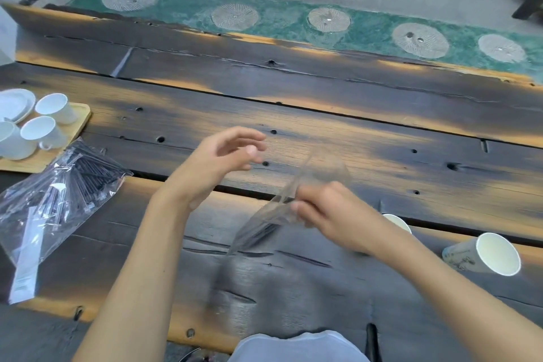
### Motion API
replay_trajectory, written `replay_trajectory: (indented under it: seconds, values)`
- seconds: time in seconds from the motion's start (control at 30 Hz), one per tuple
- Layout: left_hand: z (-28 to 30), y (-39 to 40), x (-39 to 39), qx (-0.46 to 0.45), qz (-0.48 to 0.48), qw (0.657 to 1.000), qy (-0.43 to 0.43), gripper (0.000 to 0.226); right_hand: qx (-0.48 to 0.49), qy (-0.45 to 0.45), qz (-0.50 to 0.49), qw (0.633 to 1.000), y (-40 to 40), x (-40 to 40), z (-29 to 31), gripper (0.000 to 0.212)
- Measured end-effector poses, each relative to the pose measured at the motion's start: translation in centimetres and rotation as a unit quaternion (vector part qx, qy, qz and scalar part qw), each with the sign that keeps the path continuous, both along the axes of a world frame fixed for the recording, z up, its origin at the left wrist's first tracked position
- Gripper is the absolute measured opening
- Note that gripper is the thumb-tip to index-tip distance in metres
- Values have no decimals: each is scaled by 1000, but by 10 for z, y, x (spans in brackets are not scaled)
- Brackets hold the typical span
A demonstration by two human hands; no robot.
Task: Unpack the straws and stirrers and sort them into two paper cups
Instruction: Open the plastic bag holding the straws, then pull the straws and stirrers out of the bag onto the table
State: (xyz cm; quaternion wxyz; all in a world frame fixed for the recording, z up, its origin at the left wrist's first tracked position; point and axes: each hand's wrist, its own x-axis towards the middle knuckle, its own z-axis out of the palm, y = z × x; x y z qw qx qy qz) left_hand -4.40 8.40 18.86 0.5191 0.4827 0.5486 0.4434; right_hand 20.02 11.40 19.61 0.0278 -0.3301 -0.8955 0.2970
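My right hand (320, 209) grips a clear plastic bag (293, 200) with a bundle of thin dark sticks in it, blurred by motion, slanting down to the left above the table. My left hand (223, 161) hovers just left of the bag's top, fingers apart and holding nothing. A second clear bag of black straws or stirrers (58, 194) lies flat at the left. Two paper cups stand at the right: one (487, 254) tipped toward me in full view, the other (398, 222) mostly hidden behind my right forearm.
A dark scorched wooden plank table (323, 114) carries everything. At the far left a wooden tray (78, 123) holds white ceramic cups (55, 109) and a plate (14, 104). Beyond the far table edge is a green floor strip and chair legs.
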Motion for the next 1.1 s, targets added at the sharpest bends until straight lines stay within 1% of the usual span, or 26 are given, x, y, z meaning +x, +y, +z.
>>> replay_trajectory:
  seconds: [0.03, 0.1, 0.13, 0.2, 0.27, 0.33, 0.4, 0.43, 0.47, 0.5, 0.53, 0.63, 0.67, 0.7, 0.77, 0.8, 0.83, 0.87, 0.9, 0.93, 0.97, 1.0, 1.03, 1.07, 1.1]
  values:
    - [-13, -4, -5, 1, 55, 998, -16, 24, -75, 30, -43, 996, 5, 4, 4, 27]
    - [-47, -15, -15, -20, 156, 987, -26, 18, -213, 89, -116, 966, 11, 13, 12, 26]
    - [-67, -21, -17, -41, 195, 980, -20, 18, -256, 113, -136, 950, 14, 18, 18, 27]
    - [-105, -37, -15, -96, 249, 963, -24, 20, -307, 147, -172, 925, 17, 26, 31, 28]
    - [-135, -54, -4, -147, 277, 947, -68, 29, -349, 171, -195, 900, 20, 33, 42, 31]
    - [-154, -66, 17, -202, 277, 928, -146, 48, -400, 202, -201, 871, 21, 40, 50, 32]
    - [-161, -72, 43, -239, 257, 898, -267, 67, -448, 231, -212, 838, 21, 46, 57, 31]
    - [-162, -73, 55, -249, 245, 873, -340, 72, -467, 245, -221, 820, 21, 48, 58, 32]
    - [-162, -73, 63, -255, 238, 851, -392, 75, -485, 259, -232, 803, 22, 51, 59, 32]
    - [-163, -73, 69, -254, 229, 838, -425, 73, -496, 272, -242, 788, 23, 55, 56, 33]
    - [-162, -72, 71, -255, 222, 835, -434, 67, -503, 287, -254, 774, 25, 59, 53, 33]
    - [-159, -67, 69, -232, 187, 849, -436, 41, -494, 336, -309, 741, 29, 73, 40, 33]
    - [-158, -66, 68, -229, 178, 854, -432, 35, -495, 350, -323, 727, 30, 78, 35, 34]
    - [-157, -65, 67, -225, 168, 859, -428, 33, -513, 367, -325, 705, 31, 85, 31, 36]
    - [-155, -62, 66, -221, 168, 874, -398, 35, -599, 392, -292, 634, 32, 100, 23, 50]
    - [-154, -61, 64, -218, 177, 882, -379, 38, -656, 402, -261, 583, 32, 105, 17, 59]
    - [-152, -59, 61, -211, 187, 888, -362, 39, -694, 406, -252, 538, 32, 110, 10, 64]
    - [-150, -57, 58, -204, 194, 894, -348, 40, -706, 397, -257, 527, 32, 116, 5, 62]
    - [-148, -55, 55, -198, 199, 898, -339, 40, -699, 380, -264, 545, 31, 121, 1, 55]
    - [-146, -53, 52, -193, 199, 902, -333, 39, -689, 353, -266, 574, 29, 124, -2, 47]
    - [-144, -51, 49, -189, 195, 906, -325, 39, -664, 304, -274, 626, 28, 126, -2, 40]
    - [-141, -49, 47, -186, 189, 911, -316, 39, -625, 244, -284, 685, 26, 127, -2, 35]
    - [-138, -46, 45, -182, 181, 917, -306, 40, -579, 183, -273, 746, 23, 125, 0, 34]
    - [-137, -44, 43, -179, 172, 923, -295, 42, -554, 135, -232, 788, 22, 122, 1, 36]
    - [-134, -42, 42, -175, 161, 929, -284, 44, -555, 101, -182, 806, 20, 119, 2, 40]
